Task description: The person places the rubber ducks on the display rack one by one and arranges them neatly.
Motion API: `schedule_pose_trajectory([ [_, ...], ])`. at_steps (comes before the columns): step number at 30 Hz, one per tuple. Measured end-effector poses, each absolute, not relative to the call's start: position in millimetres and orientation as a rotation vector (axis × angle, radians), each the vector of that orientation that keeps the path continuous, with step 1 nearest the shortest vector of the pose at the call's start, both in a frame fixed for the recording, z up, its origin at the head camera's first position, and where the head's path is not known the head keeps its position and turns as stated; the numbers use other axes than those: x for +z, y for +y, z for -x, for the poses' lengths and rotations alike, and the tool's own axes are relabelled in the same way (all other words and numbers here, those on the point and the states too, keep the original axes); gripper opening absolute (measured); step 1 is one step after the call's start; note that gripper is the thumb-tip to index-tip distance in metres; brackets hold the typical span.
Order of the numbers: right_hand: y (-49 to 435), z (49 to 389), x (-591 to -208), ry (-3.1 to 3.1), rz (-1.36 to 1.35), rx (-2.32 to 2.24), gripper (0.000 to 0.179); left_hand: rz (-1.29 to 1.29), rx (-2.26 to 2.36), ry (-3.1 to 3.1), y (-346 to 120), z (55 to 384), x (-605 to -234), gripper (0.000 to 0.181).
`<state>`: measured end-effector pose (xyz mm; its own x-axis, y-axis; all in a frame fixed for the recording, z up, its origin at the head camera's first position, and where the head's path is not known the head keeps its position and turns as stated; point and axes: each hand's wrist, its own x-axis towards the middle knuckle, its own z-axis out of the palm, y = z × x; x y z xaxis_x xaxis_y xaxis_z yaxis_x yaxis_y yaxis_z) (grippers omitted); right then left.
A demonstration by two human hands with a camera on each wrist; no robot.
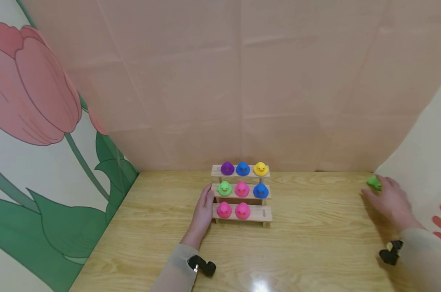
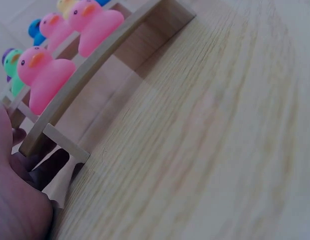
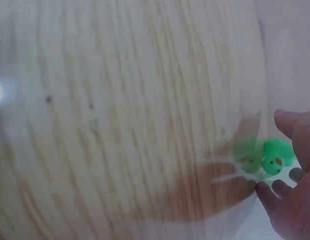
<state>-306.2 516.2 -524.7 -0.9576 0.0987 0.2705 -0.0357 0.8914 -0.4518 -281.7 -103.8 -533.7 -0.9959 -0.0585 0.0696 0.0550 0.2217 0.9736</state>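
Observation:
A wooden three-tier stand (image 1: 254, 215) holds several rubber ducks. My left hand (image 1: 203, 209) grips its left end, with fingers under the lowest shelf in the left wrist view. Purple, blue and yellow ducks (image 1: 261, 169) line the top tier; green, pink and blue ducks (image 1: 261, 191) fill the middle one. Two pink ducks (image 1: 243, 211) sit on the left and centre of the bottom tier. At the table's far right, my right hand (image 1: 390, 200) reaches over a green duck (image 3: 277, 156), thumb and fingers spread around it. A paler green shape beside it looks like its reflection.
The stand rests on a wood-grain table (image 1: 311, 243). Brownish sheeting (image 1: 242, 101) hangs behind the table. A tulip-patterned panel (image 1: 34, 85) rises along the left side, and a pale panel (image 1: 430, 162) with a red flower borders the right.

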Motion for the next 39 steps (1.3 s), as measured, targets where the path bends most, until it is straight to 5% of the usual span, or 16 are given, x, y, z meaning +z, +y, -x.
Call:
schedule_pose_trajectory([
  [23, 531, 317, -526, -2.814, -0.043, 0.668, 0.09, -0.004, -1.914, -2.407, -105, 282, -534, 0.061],
  [39, 518, 320, -525, -2.737, -0.035, 0.7, 0.065, -0.009, -1.911, -2.414, -105, 282, -534, 0.062],
])
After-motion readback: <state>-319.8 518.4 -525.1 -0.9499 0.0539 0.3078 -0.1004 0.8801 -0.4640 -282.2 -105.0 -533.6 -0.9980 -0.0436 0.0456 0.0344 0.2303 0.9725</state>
